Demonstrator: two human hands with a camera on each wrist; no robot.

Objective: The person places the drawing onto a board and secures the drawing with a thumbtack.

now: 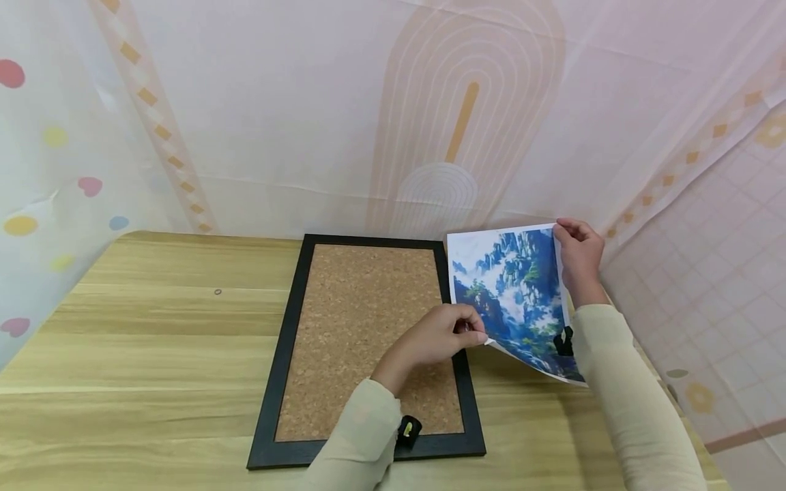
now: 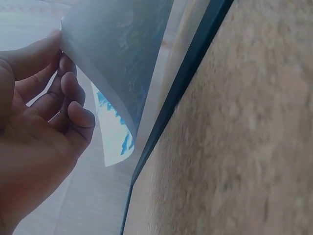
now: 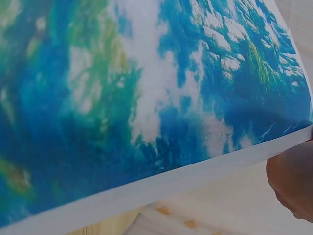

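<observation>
Print (image 1: 516, 293) held off the desk (image 1: 153, 341), just right of the cork board (image 1: 362, 334). L hand (image 1: 436, 337) pinches its near-left corner, R hand (image 1: 577, 256) pinches far-right corner. Print is lifted but not yet on the cork; placing & fixing look left to do.

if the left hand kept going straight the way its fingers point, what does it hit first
Probably the print itself: the left hand points right, away from the cork board, and already pinches the print's near-left corner. Beyond the sheet lies bare table, then the right sleeve; depth is unclear.
</observation>
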